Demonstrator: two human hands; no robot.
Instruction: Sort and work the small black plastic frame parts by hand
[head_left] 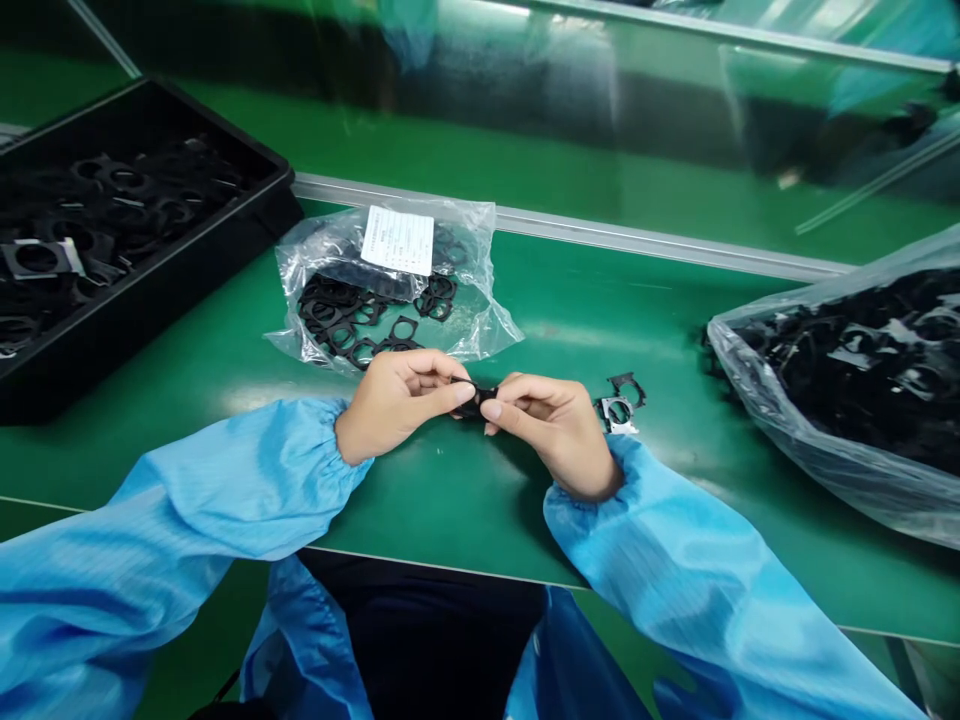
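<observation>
One small black part (481,398), over the table (450,505) | left hand (397,400) and right hand (551,425) grip opposite sides, probably for steadiness | fingers (521,421) clamped on it | bagged ring frames (341,335) just beyond, seemingly for easy reach

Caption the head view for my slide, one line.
Left hand and right hand pinch a black part over the green table, near a labelled bag.

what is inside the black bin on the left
A heap of black parts, many with round openings, and a silvery-edged piece show inside the black bin. What lies beneath the top layer is hidden.
</observation>
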